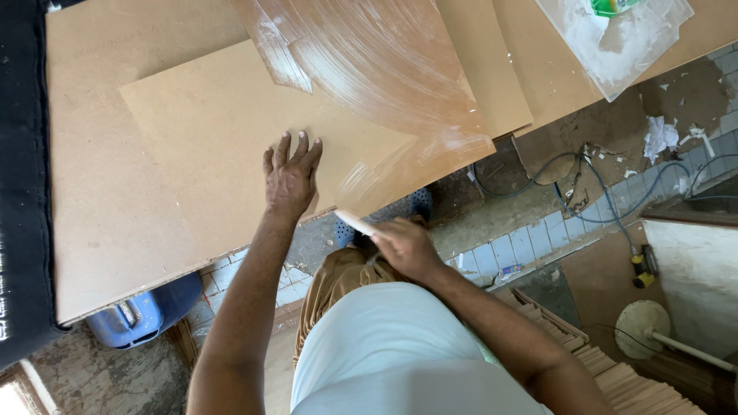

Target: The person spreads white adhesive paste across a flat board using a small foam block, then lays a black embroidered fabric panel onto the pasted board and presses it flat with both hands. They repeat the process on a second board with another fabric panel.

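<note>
A person leans over stacked brown boards, one hand pressed flat on the top board, the other gripping a small pale scraper at the board's near edge.

The left hand point(291, 178) lies open, fingers spread, palm down on the top fibreboard sheet point(223, 131), near its near edge. The right hand point(406, 247) is closed around a thin pale scraper point(355, 222), whose tip meets the sheet's near edge just right of the left hand. White glue smears point(384, 69) sweep across the sheet's far right part. A blue container point(127, 319) sits on the floor at the near left, and blue hoses point(607, 200) trail across the tiled floor to the right.
</note>
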